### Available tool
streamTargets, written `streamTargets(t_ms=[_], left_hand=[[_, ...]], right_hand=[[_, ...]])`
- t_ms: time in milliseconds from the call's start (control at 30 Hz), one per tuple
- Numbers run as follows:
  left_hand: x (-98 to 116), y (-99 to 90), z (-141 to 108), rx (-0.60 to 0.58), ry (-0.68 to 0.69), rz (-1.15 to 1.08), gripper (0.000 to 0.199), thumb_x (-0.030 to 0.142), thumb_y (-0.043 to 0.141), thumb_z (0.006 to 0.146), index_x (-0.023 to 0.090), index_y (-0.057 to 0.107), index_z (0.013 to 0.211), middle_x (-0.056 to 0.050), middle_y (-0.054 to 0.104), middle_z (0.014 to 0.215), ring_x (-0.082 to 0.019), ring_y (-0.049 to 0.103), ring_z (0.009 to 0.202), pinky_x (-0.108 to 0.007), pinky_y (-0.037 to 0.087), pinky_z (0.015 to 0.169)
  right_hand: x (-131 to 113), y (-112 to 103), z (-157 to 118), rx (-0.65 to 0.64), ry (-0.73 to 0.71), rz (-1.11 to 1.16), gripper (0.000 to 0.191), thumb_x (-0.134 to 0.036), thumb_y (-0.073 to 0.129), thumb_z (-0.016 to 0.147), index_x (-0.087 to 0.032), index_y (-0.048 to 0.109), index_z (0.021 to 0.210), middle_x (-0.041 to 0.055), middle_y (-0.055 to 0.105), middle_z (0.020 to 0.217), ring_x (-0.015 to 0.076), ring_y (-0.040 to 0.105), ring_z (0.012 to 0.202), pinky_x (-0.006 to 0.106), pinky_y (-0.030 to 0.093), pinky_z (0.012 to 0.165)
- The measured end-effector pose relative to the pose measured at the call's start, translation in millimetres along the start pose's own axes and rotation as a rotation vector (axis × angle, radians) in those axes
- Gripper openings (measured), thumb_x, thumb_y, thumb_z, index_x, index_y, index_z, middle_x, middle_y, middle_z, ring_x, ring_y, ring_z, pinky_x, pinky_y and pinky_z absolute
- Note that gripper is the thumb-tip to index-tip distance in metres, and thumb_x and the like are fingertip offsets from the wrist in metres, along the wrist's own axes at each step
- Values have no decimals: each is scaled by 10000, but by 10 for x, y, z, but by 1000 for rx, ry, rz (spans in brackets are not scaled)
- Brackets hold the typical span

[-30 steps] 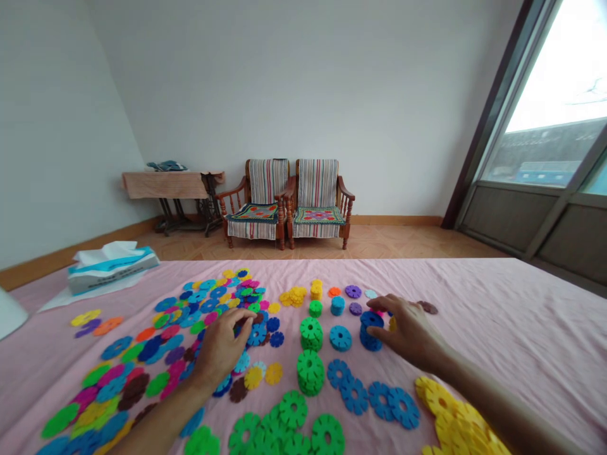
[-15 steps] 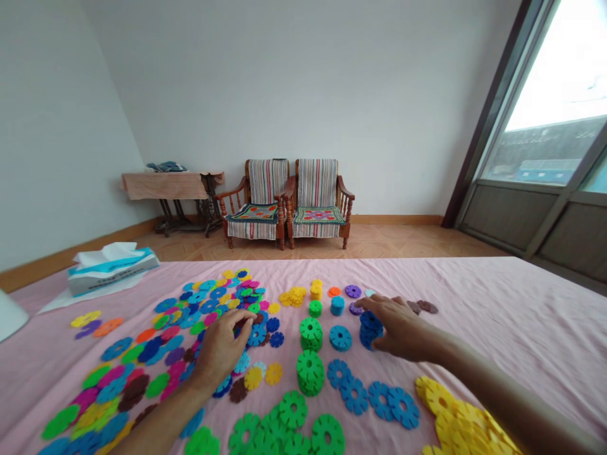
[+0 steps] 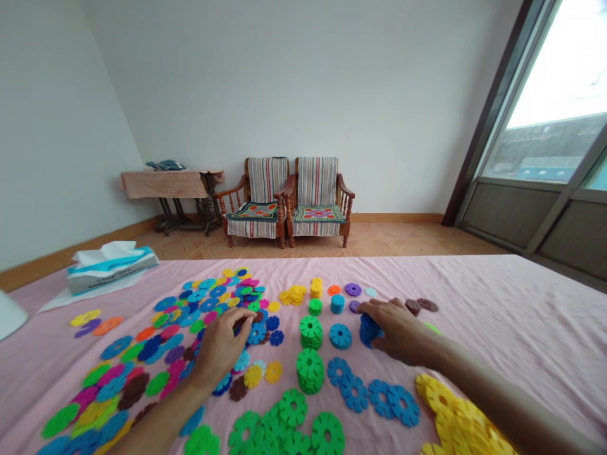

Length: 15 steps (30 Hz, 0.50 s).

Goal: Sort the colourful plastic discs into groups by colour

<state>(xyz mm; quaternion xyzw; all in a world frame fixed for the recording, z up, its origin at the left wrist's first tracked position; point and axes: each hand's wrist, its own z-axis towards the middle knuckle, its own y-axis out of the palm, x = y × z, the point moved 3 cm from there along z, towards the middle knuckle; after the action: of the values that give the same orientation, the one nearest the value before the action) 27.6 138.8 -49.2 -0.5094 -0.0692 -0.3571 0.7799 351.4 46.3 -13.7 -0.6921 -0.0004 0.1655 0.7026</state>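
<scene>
My right hand (image 3: pixel 396 328) is wrapped around a stack of dark blue notched plastic discs (image 3: pixel 368 331), fingers over the far side and thumb at the near side. My left hand (image 3: pixel 225 341) hovers at the right edge of a mixed-colour spread of discs (image 3: pixel 175 341). Its thumb and forefinger are pinched together close to a brown disc (image 3: pixel 258 318); whether they grip anything is hidden. Between the hands stand green disc stacks (image 3: pixel 310 363), a blue disc stack (image 3: pixel 340 336), a smaller light blue stack (image 3: pixel 337 304) and a yellow stack (image 3: pixel 316 287).
Loose green discs (image 3: pixel 270 433), several blue discs (image 3: pixel 355 394) and a yellow heap (image 3: pixel 462 423) lie along the near side. Purple (image 3: pixel 353 289), orange (image 3: pixel 334 290) and brown discs (image 3: pixel 427 304) sit farther back. A tissue box (image 3: pixel 111 268) stands on the pink cloth (image 3: pixel 497 316) at left.
My right hand has settled lower over the dark blue stack, its fingers closing on it. Behind it a pale disc and a bit of green now show more. My left hand keeps its place.
</scene>
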Motion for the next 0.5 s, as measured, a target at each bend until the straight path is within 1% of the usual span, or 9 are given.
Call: streamTargets(t_ms=[67,167,233,267,367,400,467,500], left_hand=[[14,-10,4,2,-2,1,229,321,483,827,223,689,823,-27,743,879,-215,685,841,-314,515,777],[35,-27,8,9,-9,-1,229,324,486,821,224,691,812,-23,745,867,-214,688,827,-311,519,764],[41,-31,7,13,-8,-4,234,328,481,822,224,690,809,-23,746,865,-214,688,827,-311,519,765],[40,-30,5,13,-7,-5,236,329,478,823,224,689,808,-24,746,866,-214,688,827,-312,519,768],[28,-24,-3,9,-6,-3,242,331,471,823,223,687,812,-28,745,872,-213,686,828,-313,519,771],[24,-22,-5,6,-6,-1,242,331,469,822,224,686,812,-28,745,872,-213,686,826,-312,520,768],[19,-23,-5,6,-7,3,241,332,467,823,226,683,809,-28,745,870,-212,686,824,-310,522,765],[19,-24,-4,5,-6,5,239,332,468,822,228,682,808,-28,746,870,-211,686,823,-309,523,765]], right_hand=[[-19,-29,-12,17,3,3,595,-149,602,656,-143,542,1248,157,616,1213,319,539,1139,469,354,949],[-48,-115,-52,72,7,11,604,-167,620,662,-173,530,1259,138,595,1222,318,531,1121,481,358,939],[-84,-162,-115,129,13,17,560,-189,597,719,-202,506,1271,118,574,1229,300,512,1130,477,356,940],[-112,-169,-162,162,20,24,503,-203,569,761,-212,505,1260,111,568,1226,288,506,1133,471,357,941],[-259,-92,-350,259,14,73,295,-244,487,855,-218,557,1140,107,579,1173,265,530,1088,457,393,914],[-331,-38,-417,273,-20,93,257,-260,486,860,-218,571,1099,106,590,1139,263,548,1050,453,415,890],[-470,82,-535,246,-71,113,228,-251,509,838,-218,592,1047,102,617,1071,262,576,985,442,456,840],[-525,129,-581,232,-73,94,227,-245,554,791,-221,609,1010,104,631,1044,275,588,958,444,474,810]])
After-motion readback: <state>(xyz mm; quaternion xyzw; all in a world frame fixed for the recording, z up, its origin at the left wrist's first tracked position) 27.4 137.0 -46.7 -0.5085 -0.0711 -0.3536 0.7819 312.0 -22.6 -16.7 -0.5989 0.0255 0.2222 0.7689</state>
